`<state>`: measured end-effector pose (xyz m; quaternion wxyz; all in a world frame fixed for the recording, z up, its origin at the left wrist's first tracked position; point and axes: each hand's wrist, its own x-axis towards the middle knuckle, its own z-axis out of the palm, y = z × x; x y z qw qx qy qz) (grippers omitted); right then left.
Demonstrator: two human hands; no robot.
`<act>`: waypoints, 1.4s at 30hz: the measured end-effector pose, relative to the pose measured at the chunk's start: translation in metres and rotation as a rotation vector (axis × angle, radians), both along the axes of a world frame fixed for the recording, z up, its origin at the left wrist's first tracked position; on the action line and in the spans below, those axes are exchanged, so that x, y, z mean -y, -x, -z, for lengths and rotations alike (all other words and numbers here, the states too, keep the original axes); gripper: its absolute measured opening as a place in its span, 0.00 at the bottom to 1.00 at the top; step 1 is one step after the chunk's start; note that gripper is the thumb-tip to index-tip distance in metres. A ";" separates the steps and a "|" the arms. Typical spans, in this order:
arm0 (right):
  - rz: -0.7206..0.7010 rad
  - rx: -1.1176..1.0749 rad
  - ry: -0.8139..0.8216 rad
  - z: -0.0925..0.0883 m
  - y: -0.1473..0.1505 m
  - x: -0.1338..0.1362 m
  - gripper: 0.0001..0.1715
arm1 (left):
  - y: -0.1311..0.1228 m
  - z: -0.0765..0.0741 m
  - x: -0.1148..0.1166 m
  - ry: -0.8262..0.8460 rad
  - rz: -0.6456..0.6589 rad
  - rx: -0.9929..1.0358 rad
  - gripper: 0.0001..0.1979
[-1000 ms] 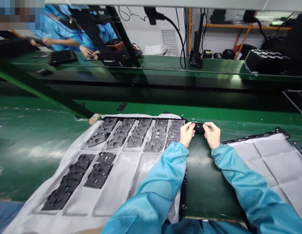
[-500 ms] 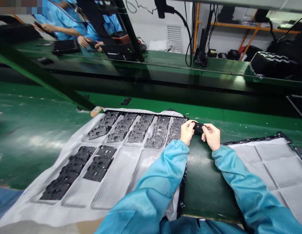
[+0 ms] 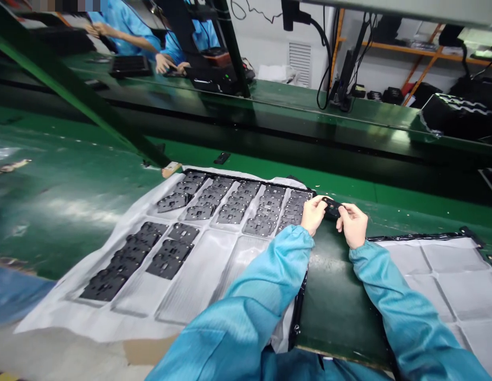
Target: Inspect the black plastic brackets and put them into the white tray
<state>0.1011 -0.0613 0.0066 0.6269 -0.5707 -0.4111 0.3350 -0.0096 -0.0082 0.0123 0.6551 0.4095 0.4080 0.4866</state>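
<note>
A small black flat plate-like part [image 3: 332,207] is held up between my two hands, above the green bench. My left hand [image 3: 314,214] pinches its left end, and the fingers of my right hand [image 3: 354,223] close on its right end. To the left lies a tray lined with white sheeting [image 3: 190,288]. Overlapping black plates with small holes [image 3: 172,258] fill its upper compartments and two lower ones on the left. My left forearm covers part of this tray. On my right is another white-lined tray [image 3: 454,264], with bare compartments showing.
A green post [image 3: 82,100] slants down at the left to the tray's far corner. One loose black piece [image 3: 222,158] lies beyond the tray. Across the bench, people in blue sleeves [image 3: 132,32] handle things. A black wrapped box [image 3: 458,114] stands at the far right.
My view has shifted, so the tray and bench sit further right in the picture. Both hands still hold the black part, which looks slightly more tilted.
</note>
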 end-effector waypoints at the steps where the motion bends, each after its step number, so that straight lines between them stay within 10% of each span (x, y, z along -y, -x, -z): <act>1: 0.007 0.003 0.002 0.000 -0.001 0.000 0.18 | 0.000 -0.001 0.000 0.003 0.012 0.013 0.11; 27: 0.076 0.007 0.008 0.002 -0.011 -0.007 0.18 | 0.003 -0.001 0.000 -0.022 0.137 0.145 0.19; 34: 0.114 -0.126 -0.004 0.006 -0.020 -0.012 0.17 | 0.008 -0.004 -0.004 -0.135 -0.106 -0.009 0.15; 42: 0.057 -0.125 0.030 0.006 -0.020 -0.010 0.15 | 0.006 0.005 -0.004 -0.165 0.116 -0.025 0.20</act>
